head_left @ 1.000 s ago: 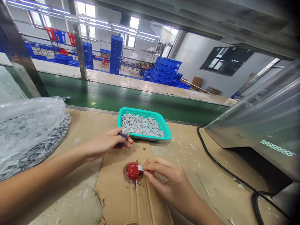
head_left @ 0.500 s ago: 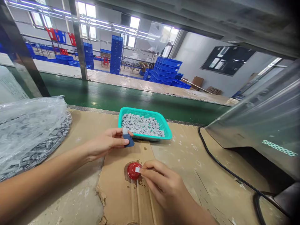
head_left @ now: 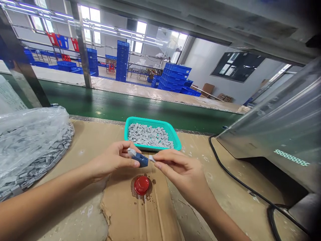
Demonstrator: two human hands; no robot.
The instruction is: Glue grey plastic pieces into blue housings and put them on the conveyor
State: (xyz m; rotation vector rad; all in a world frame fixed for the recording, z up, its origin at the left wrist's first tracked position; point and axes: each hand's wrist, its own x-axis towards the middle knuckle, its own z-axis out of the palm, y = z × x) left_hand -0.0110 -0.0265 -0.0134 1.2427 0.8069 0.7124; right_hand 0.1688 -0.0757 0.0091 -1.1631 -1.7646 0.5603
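My left hand [head_left: 117, 160] is closed around a dark blue plastic housing [head_left: 141, 160] with a pale translucent piece [head_left: 131, 152] at its upper left end. Between the thumb and fingertips of my right hand [head_left: 179, 167] is a small light grey plastic piece [head_left: 151, 158], held right beside the housing's right end; whether the two touch I cannot tell. Below both hands, a small red dish [head_left: 141, 185] with a shiny wet surface sits on a cardboard sheet [head_left: 125, 214], ringed by a damp stain. Behind them stands a turquoise basket [head_left: 177, 142] of small grey pieces [head_left: 147, 135].
A clear plastic bag [head_left: 47, 134] of grey parts lies at the left. On the right are a metal machine housing [head_left: 273, 124] and a black cable [head_left: 233, 174]. A green conveyor belt [head_left: 112, 105] runs behind the basket.
My right hand has lifted the grey piece from the red dish up to the blue housing. My left hand has turned the housing so its end points right.
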